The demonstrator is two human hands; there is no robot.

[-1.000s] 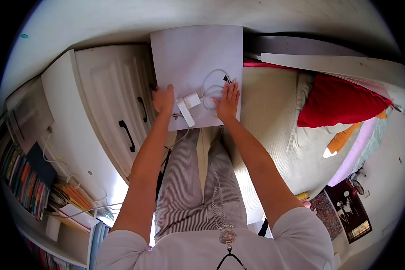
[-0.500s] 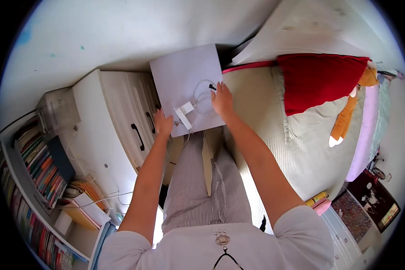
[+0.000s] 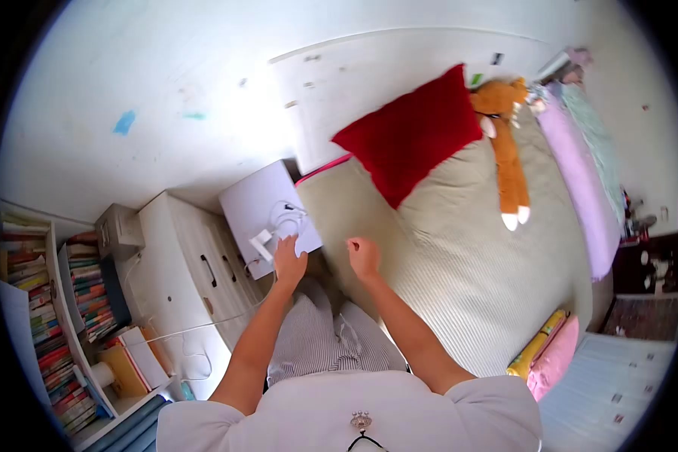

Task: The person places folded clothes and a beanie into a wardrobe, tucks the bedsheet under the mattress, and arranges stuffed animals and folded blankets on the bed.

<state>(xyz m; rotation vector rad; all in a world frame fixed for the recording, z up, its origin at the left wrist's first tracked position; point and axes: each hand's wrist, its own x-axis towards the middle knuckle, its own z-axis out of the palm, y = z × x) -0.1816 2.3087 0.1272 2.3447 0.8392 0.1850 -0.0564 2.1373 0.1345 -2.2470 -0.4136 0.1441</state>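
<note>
My left hand (image 3: 288, 260) is over the near edge of a small white table (image 3: 252, 194), beside a white power strip (image 3: 262, 245) and a coiled white cable (image 3: 288, 218). Its fingers point away from me; whether they hold anything is hidden. My right hand (image 3: 364, 258) hangs in the air above the bed's near left part, its fingers curled, and what they hold, if anything, cannot be made out.
The bed (image 3: 444, 264) bears a red pillow (image 3: 414, 135), an orange plush toy (image 3: 508, 162) and folded yellow (image 3: 539, 343) and pink (image 3: 554, 358) cloth items. Left stand a white cabinet (image 3: 203, 256) with black handles and a bookshelf (image 3: 56, 301).
The view has swung right, showing more of the bed. My right hand has left the small table and curled its fingers. My left hand has shifted from the table's left side to its near edge.
</note>
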